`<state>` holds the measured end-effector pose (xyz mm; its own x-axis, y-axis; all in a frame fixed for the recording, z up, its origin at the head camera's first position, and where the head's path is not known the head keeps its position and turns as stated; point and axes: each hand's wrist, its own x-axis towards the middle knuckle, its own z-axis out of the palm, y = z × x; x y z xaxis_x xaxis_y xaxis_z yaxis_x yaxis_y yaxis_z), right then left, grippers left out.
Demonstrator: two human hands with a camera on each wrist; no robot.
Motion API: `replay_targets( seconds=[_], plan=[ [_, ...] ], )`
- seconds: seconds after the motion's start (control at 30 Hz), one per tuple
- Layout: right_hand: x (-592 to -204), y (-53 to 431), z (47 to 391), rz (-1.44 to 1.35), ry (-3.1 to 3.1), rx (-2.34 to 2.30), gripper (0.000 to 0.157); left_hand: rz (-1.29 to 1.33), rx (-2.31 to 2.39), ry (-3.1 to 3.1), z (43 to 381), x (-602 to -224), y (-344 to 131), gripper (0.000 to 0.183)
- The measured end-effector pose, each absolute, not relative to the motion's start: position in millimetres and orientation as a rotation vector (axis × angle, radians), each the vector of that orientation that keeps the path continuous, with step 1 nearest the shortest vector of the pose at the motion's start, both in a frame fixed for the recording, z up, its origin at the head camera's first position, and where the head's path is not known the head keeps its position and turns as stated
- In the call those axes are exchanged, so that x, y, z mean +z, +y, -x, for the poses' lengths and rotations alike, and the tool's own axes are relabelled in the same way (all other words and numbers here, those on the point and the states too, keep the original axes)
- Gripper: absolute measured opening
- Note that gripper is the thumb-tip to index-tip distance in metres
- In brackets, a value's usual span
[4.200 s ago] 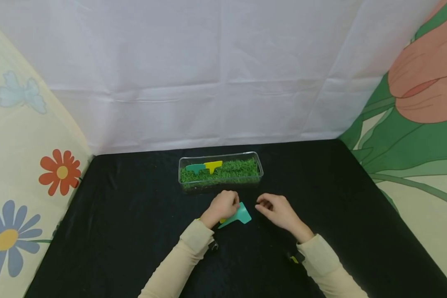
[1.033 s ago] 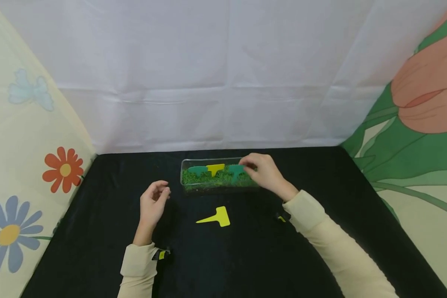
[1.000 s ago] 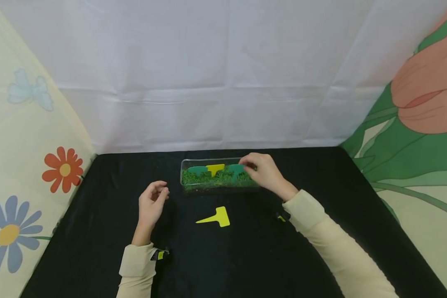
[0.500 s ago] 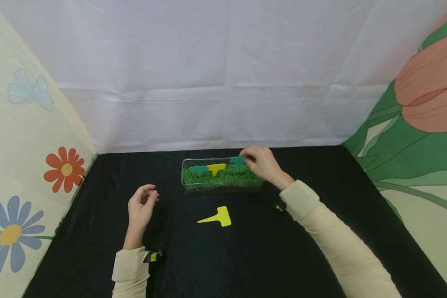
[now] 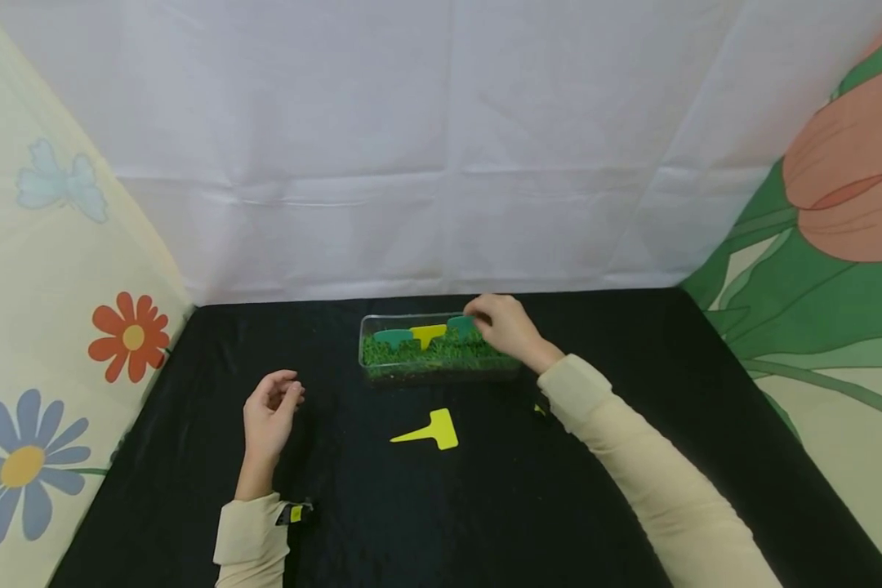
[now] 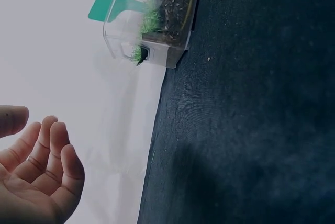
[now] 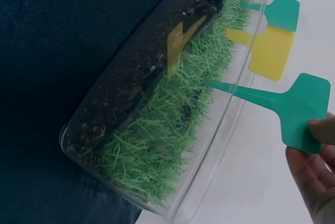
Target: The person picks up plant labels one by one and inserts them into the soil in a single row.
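Note:
My right hand [image 5: 507,327] pinches a green T-shaped plant label [image 7: 306,111] by one corner of its head, thumb on one face. The label's pointed stem reaches into the grass of a clear planter box [image 5: 441,377]. Farther along the same grass stand a yellow plant label [image 7: 272,51] and another green label [image 5: 393,337]. My left hand [image 5: 268,416] hovers over the cloth left of the box, fingers loosely curled, holding nothing. On the table in front of the box lies a yellow plant label [image 5: 434,430], stem pointing left.
Dark soil [image 7: 141,72] shows through the box's clear wall under the green grass [image 7: 152,150]. A black cloth [image 5: 426,523] covers the table. Behind it hangs a white sheet [image 5: 441,163], with flower-printed panels at both sides.
My right hand took the green label from the table area to the box; lately it rose slightly, then lowered, shifting the label a little left. My left hand drew back leftward.

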<state>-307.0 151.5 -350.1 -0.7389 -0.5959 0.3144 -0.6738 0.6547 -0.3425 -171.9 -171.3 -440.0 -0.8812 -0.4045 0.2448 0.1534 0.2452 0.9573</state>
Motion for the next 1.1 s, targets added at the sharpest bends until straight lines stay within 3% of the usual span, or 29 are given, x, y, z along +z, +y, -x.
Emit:
replay_targets(
  seconds=[1.1],
  plan=[
    [-372.3,143.0,309.6,-0.97,-2.72,0.523,0.017,-0.25,-1.697,-2.1,173.1,-444.0,-170.8,0.015]
  ],
)
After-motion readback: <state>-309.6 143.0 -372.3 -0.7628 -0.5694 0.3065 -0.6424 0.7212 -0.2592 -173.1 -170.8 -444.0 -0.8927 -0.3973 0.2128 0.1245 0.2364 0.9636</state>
